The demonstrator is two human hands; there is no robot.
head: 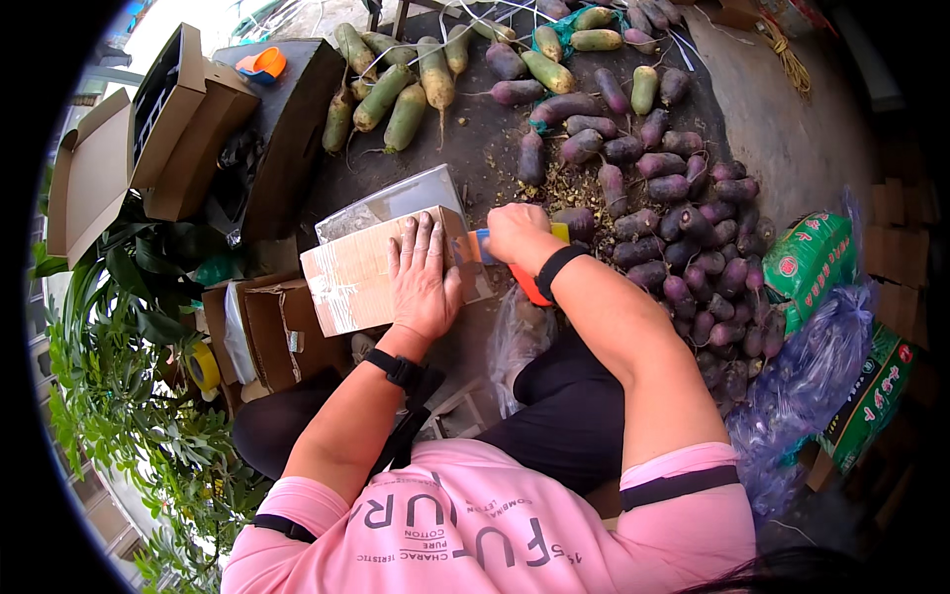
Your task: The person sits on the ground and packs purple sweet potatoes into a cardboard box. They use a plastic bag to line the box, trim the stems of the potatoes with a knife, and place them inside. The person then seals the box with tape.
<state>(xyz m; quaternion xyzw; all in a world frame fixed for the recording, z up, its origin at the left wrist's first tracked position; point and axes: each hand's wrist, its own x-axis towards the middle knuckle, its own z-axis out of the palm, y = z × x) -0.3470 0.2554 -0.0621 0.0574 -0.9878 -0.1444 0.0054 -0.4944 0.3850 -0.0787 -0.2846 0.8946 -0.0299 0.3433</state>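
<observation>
A closed cardboard box [349, 271] lies before me, with strips of tape on its left end. My left hand [424, 278] rests flat on its top, fingers a little apart and holding nothing. At the box's right end, my right hand [518, 234] grips an orange and blue tape dispenser [530, 285]. Something yellow, perhaps its tape roll, shows beyond the fist; much of the dispenser is hidden by the hand and wrist. Beneath the box, a grey, clear-topped container [397, 194] sticks out at the far side.
Many purple radishes [668, 187] are heaped to the right, and green radishes [404, 117] lie ahead. Open cardboard boxes [249, 330], a yellow tape roll [202, 365] and leafy plants [141, 423] stand left. Another tape dispenser [266, 64] sits farther off. Green printed bags [809, 260] lie right.
</observation>
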